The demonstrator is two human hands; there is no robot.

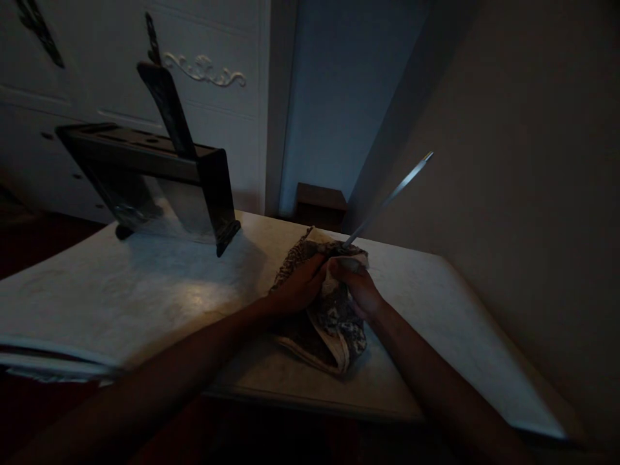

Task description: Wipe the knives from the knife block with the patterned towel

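A patterned brown and cream cloth [334, 323] lies bunched on the pale tabletop near its front edge. My right hand [362, 289] is closed on the cloth, its thumb pressed over a fold. From the far side of the cloth a sharpening steel [409, 179], a long thin shiny rod, slants up to the right; its lower end is hidden in the folds. My left hand [301, 284] rests against the cloth, its fingers closed around the same bunch by the rod's base. The dim light hides exactly how the fingers wrap.
A dark-framed knife block [138, 155] with clear sides stands at the back left of the marble-look table [169, 278]. One black-handled knife [169, 106] sticks up from it. A wall [523, 194] borders the right side. White cabinet doors [217, 39] and a small brown box [321, 200] are behind.
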